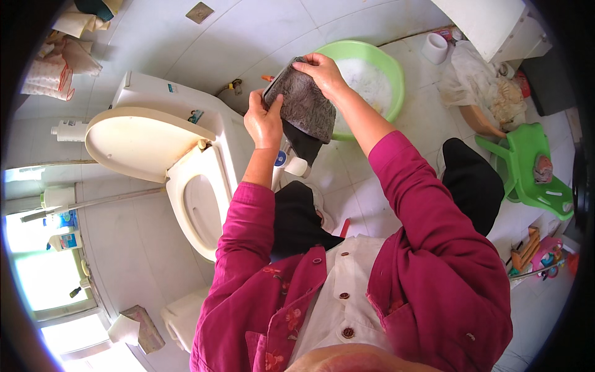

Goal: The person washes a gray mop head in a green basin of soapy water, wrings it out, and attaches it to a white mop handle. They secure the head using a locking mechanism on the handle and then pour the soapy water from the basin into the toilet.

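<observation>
Up in front of me I hold a grey, fuzzy-looking cloth (304,105) stretched between both hands. My left hand (263,121) is closed on its left edge, thumb on the near face. At its top edge my right hand (321,73) pinches it between thumb and fingers. A dark, smooth piece (302,146) hangs below the cloth; I cannot tell whether it belongs to it. Just behind and right of the cloth is a light green basin (398,80) on the floor, holding white suds (365,84).
A toilet (180,180) with its lid (139,142) raised stands at my left. To the right are a green plastic stool (527,155), a white plastic bag (468,68) and a white paper roll (435,48). A red stick-like thing (345,227) lies near my feet.
</observation>
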The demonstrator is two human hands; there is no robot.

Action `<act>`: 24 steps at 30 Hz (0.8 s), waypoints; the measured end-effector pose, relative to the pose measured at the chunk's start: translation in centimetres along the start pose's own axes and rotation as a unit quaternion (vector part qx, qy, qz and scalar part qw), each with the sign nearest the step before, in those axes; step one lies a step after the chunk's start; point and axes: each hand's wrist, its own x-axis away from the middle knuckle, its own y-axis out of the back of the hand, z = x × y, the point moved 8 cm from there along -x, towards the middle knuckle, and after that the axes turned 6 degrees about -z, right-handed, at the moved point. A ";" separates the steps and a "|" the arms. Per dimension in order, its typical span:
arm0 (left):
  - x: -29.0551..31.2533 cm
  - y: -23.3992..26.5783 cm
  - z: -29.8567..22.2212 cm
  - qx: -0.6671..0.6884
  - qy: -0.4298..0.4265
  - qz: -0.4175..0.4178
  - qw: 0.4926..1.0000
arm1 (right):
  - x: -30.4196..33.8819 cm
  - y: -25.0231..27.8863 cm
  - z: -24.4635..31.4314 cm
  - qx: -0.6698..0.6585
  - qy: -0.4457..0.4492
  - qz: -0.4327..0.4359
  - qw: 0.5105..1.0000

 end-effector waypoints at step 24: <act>0.4 -0.5 -0.3 0.054 0.014 0.001 0.998 | -0.4 -0.7 -2.3 -0.149 -0.173 0.133 0.964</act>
